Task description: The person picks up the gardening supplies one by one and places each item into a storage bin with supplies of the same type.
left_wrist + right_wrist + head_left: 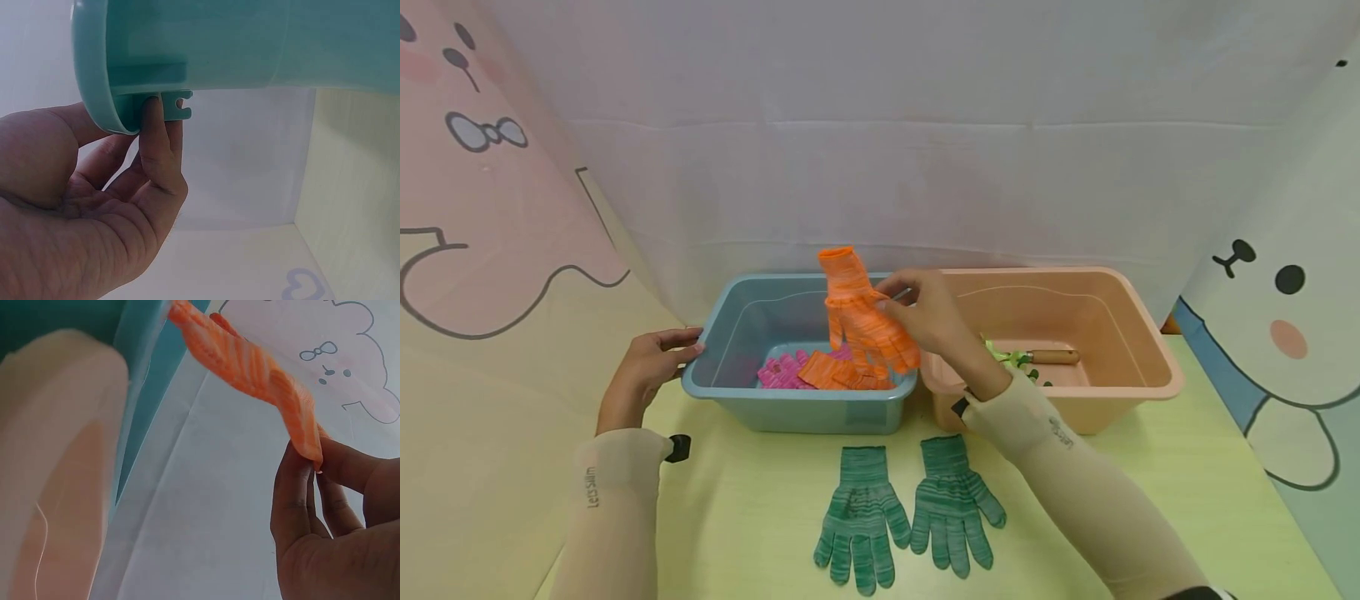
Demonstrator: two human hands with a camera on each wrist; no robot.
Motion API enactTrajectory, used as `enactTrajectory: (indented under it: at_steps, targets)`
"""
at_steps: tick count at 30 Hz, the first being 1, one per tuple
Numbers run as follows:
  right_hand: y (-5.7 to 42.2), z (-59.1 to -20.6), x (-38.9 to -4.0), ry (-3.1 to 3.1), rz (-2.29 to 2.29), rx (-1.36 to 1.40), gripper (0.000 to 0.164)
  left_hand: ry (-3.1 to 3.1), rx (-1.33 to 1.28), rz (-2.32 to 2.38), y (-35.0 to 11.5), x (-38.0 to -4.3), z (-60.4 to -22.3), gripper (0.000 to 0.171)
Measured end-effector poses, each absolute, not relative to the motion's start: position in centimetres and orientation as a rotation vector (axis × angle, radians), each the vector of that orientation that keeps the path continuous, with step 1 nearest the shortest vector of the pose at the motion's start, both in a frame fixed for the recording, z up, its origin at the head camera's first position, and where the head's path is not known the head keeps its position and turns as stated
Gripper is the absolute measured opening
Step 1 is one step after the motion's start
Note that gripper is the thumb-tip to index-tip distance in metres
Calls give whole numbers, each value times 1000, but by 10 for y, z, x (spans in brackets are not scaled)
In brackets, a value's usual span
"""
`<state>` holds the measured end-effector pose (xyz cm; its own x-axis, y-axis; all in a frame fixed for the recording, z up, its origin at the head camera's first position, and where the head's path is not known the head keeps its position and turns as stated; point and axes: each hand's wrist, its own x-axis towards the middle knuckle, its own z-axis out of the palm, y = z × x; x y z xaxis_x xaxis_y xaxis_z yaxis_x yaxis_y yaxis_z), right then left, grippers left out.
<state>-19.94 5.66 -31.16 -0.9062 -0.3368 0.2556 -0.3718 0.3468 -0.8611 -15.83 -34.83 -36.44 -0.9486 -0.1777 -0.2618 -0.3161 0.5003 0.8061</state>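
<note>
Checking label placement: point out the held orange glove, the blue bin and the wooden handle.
Held orange glove (867, 322), head view: on its body.
Blue bin (820, 414), head view: on its front wall.
Wooden handle (1054, 357), head view: on its middle.

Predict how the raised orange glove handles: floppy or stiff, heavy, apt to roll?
Probably floppy: the orange glove curves and twists along its length in the right wrist view. Likely light, since a pinch by the right hand holds it up. Unlikely to roll if set down; the green gloves lie flat.
</note>
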Motion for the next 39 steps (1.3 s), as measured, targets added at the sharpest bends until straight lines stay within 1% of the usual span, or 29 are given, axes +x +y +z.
enactTrajectory:
  at_steps: [14, 21, 24, 31, 39]
  targets:
    - [42, -319, -206, -2620, 1626, 615, 14, 2611, -424, 1401, -347, -157, -366, 56]
    - [43, -322, -212, -2648, 1693, 551, 29, 2606, -428, 1399, -348, -157, -367, 57]
    - [47, -322, -210, -2639, 1692, 578, 31, 2608, -432, 1399, -347, -157, -366, 56]
    - [62, -326, -198, -2589, 1674, 696, 28, 2609, -432, 1398, -349, -158, -366, 57]
    - [85, -334, -176, -2577, 1679, 677, 26, 2608, -427, 1408, -351, -159, -367, 58]
